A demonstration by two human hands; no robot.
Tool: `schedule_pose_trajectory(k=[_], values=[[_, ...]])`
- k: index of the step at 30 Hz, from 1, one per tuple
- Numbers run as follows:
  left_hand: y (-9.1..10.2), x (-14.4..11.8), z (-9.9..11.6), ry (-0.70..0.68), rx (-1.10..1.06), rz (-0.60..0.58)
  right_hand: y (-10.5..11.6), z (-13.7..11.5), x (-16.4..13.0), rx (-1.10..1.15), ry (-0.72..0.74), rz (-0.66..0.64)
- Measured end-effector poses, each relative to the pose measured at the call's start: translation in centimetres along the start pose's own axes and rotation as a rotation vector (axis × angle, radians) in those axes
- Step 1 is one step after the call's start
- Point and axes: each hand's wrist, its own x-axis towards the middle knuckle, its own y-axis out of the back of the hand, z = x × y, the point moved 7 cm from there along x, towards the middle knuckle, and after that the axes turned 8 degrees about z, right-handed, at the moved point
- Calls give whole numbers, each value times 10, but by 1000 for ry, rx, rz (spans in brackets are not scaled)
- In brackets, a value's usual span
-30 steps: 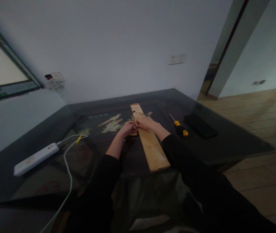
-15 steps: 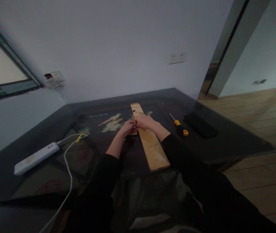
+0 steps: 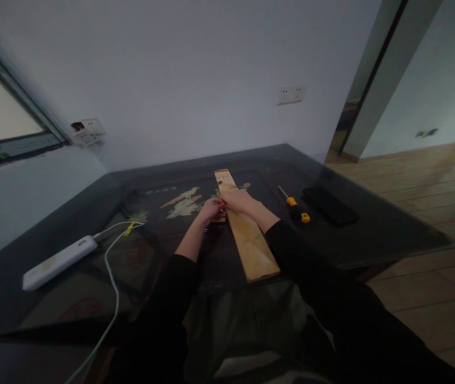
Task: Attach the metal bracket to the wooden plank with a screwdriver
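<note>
A long, pale wooden board (image 3: 252, 246) lies lengthwise on the dark table, its near end close to my body. My right hand (image 3: 238, 201) rests over the board's middle with fingers curled down at its left edge. Right beside it, my left hand (image 3: 212, 209) is closed, its fingertips meeting those of the right. Something small and shiny shows between the fingertips, too small to name. Under my left hand the end of a second, short wooden piece (image 3: 220, 220) peeks out. To the right lies a yellow and black screwdriver (image 3: 294, 208), tip pointing away.
Beyond the screwdriver lies a flat black object (image 3: 330, 206), perhaps a phone or case. A white power strip (image 3: 60, 262) with a white cable (image 3: 112, 277) and yellow tag sits at the left. The dark table (image 3: 387, 229) has a printed bird picture and meets the wall behind.
Both hands stay at the same spot on the board, with only slight finger movement. The whole view has shifted very slightly.
</note>
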Motion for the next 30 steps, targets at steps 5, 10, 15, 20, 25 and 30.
schedule_pose_trajectory(k=[5,10,15,20,25,30], values=[[1,2,0,-13,20,26,1,0,3,-13,24,18],[0,3,-2,2,-1,6,-2,8,6,4,32,48],[3,2,0,1,5,58,1,15,7,33,0,90],[2,4,-2,4,-37,64,6,23,7,175,-95,166],[7,2,7,-25,-180,2,-3,41,15,613,-224,398],[49,-4,14,-167,-4,51,-51,67,14,1345,-642,357]])
